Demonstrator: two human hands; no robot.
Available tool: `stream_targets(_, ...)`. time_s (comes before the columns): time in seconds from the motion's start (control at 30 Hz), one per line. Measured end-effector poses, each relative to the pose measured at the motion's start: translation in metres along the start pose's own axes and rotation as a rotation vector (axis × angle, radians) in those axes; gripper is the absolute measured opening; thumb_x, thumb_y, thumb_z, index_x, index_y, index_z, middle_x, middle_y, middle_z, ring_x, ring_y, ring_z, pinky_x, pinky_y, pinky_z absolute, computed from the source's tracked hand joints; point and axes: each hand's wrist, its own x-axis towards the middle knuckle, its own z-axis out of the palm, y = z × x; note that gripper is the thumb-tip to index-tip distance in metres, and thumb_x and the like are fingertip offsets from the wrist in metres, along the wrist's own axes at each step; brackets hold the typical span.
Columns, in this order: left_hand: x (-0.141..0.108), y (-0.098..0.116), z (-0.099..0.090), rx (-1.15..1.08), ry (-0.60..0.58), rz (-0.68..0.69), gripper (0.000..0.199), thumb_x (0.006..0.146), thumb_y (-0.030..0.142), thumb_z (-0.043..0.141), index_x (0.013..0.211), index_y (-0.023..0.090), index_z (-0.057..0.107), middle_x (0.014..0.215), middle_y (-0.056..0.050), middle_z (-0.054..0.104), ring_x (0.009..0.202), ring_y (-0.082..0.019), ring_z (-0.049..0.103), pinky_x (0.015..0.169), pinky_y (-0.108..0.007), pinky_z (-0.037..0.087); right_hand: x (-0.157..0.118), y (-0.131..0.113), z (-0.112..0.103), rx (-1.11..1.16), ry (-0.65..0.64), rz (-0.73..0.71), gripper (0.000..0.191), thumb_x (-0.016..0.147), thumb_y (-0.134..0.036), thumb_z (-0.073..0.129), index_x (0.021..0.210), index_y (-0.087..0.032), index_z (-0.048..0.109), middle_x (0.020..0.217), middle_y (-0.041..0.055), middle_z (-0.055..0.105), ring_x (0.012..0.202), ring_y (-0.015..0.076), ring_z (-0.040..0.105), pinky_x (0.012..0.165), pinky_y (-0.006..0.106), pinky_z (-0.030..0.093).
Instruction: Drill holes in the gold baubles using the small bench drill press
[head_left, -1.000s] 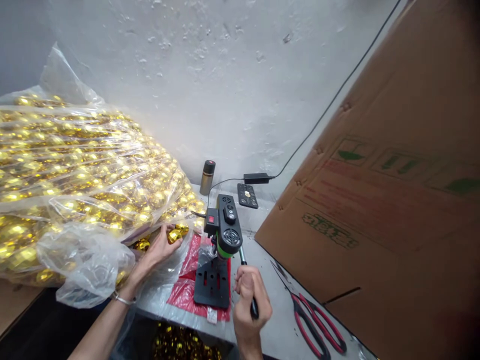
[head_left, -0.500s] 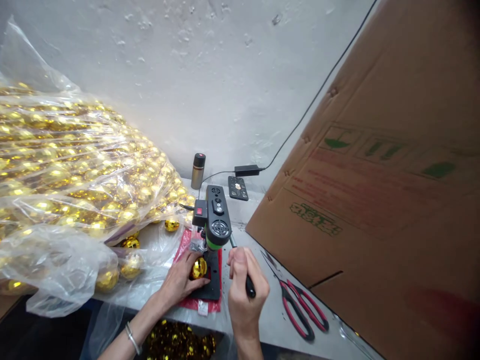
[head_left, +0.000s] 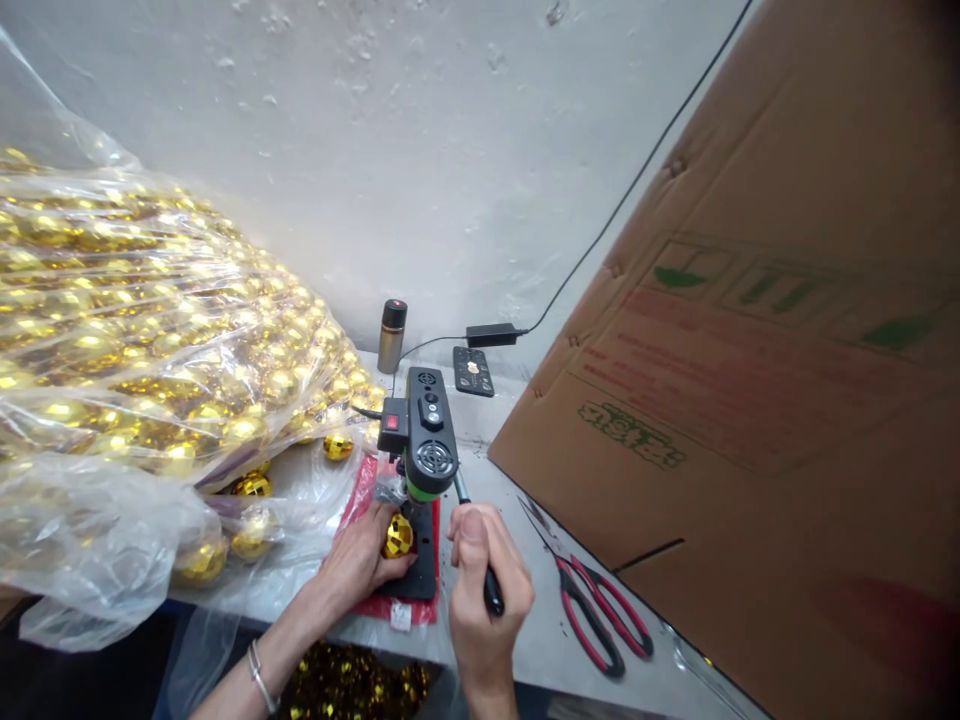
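Observation:
My left hand (head_left: 365, 555) is closed around a gold mirrored ball (head_left: 398, 536), thumb in front and fingers behind it. The ball rests over the black base plate (head_left: 421, 570) of a small bench drill press (head_left: 433, 425), just below its green-ringed head. The tool tip is hidden beneath the head. My right hand (head_left: 491, 580) grips the black-handled lever (head_left: 493, 592) at the machine's right side. Under the base lies a red plastic sheet (head_left: 363, 492).
A big clear bag of gold balls (head_left: 150, 330) fills the left. Red-handled scissors (head_left: 592, 610) lie to the right beside a large cardboard box (head_left: 720, 400). Behind the machine are a thermos (head_left: 391, 337), a phone (head_left: 473, 371) and a power adapter (head_left: 492, 335). Gold pieces (head_left: 352, 685) show below the table edge.
The view has shifted slightly. Both hands keep their holds on the ball and the lever, and the lever's handle looks slightly lower.

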Motion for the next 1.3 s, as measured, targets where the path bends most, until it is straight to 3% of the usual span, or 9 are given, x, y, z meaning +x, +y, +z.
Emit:
stream_targets(0.13, 0.0, 0.003, -0.004, -0.003, 0.012, -0.065, 0.056, 0.084, 0.036, 0.073, 0.135, 0.019, 0.057, 0.133, -0.019, 0.071, 0.121, -0.04, 0.072, 0.098, -0.05, 0.057, -0.003, 0.002, 0.0, 0.011, 0.013, -0.008, 0.031, 0.107, -0.009, 0.045, 0.08, -0.022, 0.052, 0.07, -0.0031, 0.05, 0.062, 0.0103, 0.052, 0.058, 0.024, 0.041)
stream_targets(0.4, 0.009, 0.004, 0.001, 0.074, -0.045, -0.017, 0.056, 0.084, 0.037, 0.069, 0.134, 0.021, 0.051, 0.114, -0.013, 0.077, 0.107, -0.037, 0.077, 0.083, -0.041, 0.059, 0.004, -0.002, 0.0, -0.007, 0.011, -0.001, 0.032, 0.107, -0.011, 0.045, 0.077, -0.022, 0.05, 0.069, -0.0036, 0.047, 0.06, 0.0101, 0.049, 0.056, 0.024, 0.04)
stream_targets(0.63, 0.015, 0.008, -0.003, 0.117, -0.088, 0.018, 0.057, 0.082, 0.043, 0.075, 0.131, 0.022, 0.057, 0.12, -0.013, 0.073, 0.106, -0.037, 0.076, 0.082, -0.04, 0.058, 0.02, -0.011, -0.003, -0.05, -0.032, 0.004, 0.035, 0.109, -0.016, 0.045, 0.075, -0.023, 0.047, 0.066, -0.0047, 0.046, 0.056, 0.0094, 0.045, 0.052, 0.023, 0.035)
stream_targets(0.73, 0.017, 0.006, 0.005, 0.087, -0.032, 0.039, 0.059, 0.081, 0.048, 0.077, 0.133, 0.025, 0.06, 0.125, -0.013, 0.071, 0.107, -0.036, 0.074, 0.082, -0.041, 0.057, 0.02, -0.011, -0.004, -0.06, -0.033, 0.003, 0.035, 0.109, -0.016, 0.045, 0.075, -0.023, 0.047, 0.066, -0.0047, 0.046, 0.056, 0.0094, 0.045, 0.052, 0.023, 0.036)
stream_targets(0.93, 0.008, -0.005, 0.029, 0.001, 0.194, 0.056, 0.045, 0.081, 0.042, 0.079, 0.118, 0.022, 0.067, 0.111, -0.011, 0.074, 0.104, -0.034, 0.07, 0.092, -0.047, 0.054, 0.014, -0.008, -0.004, -0.04, -0.034, 0.005, 0.032, 0.107, -0.013, 0.046, 0.077, -0.022, 0.047, 0.068, -0.0051, 0.046, 0.058, 0.0083, 0.047, 0.054, 0.021, 0.038)
stream_targets(1.07, 0.006, -0.002, 0.03, -0.032, 0.202, 0.026, 0.037, 0.082, 0.039, 0.077, 0.113, 0.023, 0.067, 0.106, -0.01, 0.076, 0.103, -0.034, 0.07, 0.094, -0.048, 0.052, 0.009, -0.006, -0.004, -0.039, -0.025, 0.003, 0.029, 0.106, -0.011, 0.046, 0.08, -0.022, 0.051, 0.07, -0.0043, 0.049, 0.059, 0.0088, 0.049, 0.055, 0.022, 0.04)
stream_targets(1.3, 0.008, -0.001, 0.031, -0.066, 0.192, 0.02, 0.04, 0.079, 0.038, 0.079, 0.113, 0.023, 0.067, 0.11, -0.01, 0.076, 0.104, -0.034, 0.069, 0.095, -0.048, 0.049, -0.012, 0.011, -0.003, -0.019, -0.006, -0.039, 0.029, 0.106, -0.009, 0.044, 0.08, -0.022, 0.051, 0.069, -0.0025, 0.051, 0.059, 0.0113, 0.051, 0.053, 0.025, 0.039)
